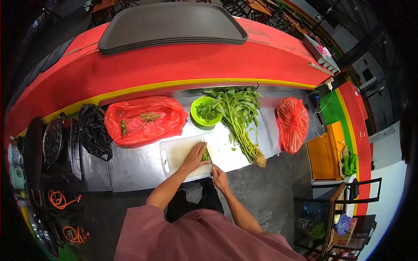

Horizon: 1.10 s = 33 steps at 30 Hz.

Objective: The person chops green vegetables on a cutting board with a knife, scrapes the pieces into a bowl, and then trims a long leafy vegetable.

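My left hand (195,157) rests on the white cutting board (173,150), fingers together over a small bunch of green leaves (205,155). In my right hand (220,178) is the handle of a knife (209,153), its blade pointing away from me just right of the left fingers. Beyond the board stands a lime-green bowl (194,118) with chopped greens in it. To its right lies a large bundle of leafy greens (237,108), with roots toward me.
An open red plastic bag (150,106) with root scraps and a black plastic bag (92,130) lie to the left. A tied red bag (291,124) sits at the right. Behind the steel counter (130,169) rises a red ledge (174,65) bearing stacked dark trays (174,24).
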Each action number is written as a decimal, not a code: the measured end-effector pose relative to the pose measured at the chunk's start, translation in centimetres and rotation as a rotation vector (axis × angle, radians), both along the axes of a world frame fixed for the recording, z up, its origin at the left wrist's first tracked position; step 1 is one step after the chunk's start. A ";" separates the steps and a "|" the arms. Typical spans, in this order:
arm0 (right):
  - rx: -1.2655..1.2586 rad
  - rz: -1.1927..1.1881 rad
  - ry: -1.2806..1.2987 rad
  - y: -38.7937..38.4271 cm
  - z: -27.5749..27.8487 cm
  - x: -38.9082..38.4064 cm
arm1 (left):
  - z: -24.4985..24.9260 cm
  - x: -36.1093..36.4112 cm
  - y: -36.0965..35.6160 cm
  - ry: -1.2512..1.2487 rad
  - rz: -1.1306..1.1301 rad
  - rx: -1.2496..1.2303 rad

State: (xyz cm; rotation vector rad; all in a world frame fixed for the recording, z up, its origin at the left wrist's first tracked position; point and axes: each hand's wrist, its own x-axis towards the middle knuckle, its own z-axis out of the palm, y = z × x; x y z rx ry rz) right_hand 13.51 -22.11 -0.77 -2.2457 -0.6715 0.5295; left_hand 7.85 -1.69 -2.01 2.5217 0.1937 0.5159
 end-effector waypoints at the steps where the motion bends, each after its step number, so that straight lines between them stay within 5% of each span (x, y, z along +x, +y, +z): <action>1: 0.012 -0.004 0.066 0.0 0.3 0.1 | -0.5 0.0 0.1 0.001 -0.014 -0.033; 6: 0.068 -0.082 0.089 -0.5 2.5 0.2 | 2.6 -3.2 0.1 -0.115 0.121 -0.223; 8: -0.031 -0.172 0.278 -0.4 5.9 0.3 | 2.8 -5.7 -0.1 -0.158 0.362 -0.274; 12: 0.152 -0.217 0.069 -3.1 -1.1 1.1 | 1.8 -10.7 -0.9 -0.125 1.015 -0.026; 14: 0.162 -0.234 0.259 -3.2 0.2 0.8 | 1.2 -12.3 -1.5 0.090 1.133 -0.230; 18: 0.211 -0.225 0.274 -3.3 -1.7 1.2 | -1.2 -13.3 -1.0 -0.010 1.078 -0.149; 20: 0.229 -0.196 0.368 -2.8 -0.7 1.8 | -1.7 -13.2 0.2 0.045 1.152 -0.352; 26: 0.283 -0.055 0.491 -2.6 -0.3 5.7 | -2.7 -14.0 2.3 -0.015 1.071 -0.188; 28: 0.158 -0.015 0.605 -2.9 3.6 6.2 | -4.0 -14.2 2.6 0.023 1.044 -0.439; 32: 0.126 0.179 0.600 -3.6 1.4 8.8 | -2.4 -13.0 1.7 -0.305 0.933 -1.327; 33: 0.086 0.199 0.598 -3.8 1.2 9.4 | -2.0 -12.5 1.4 -0.200 0.975 -1.170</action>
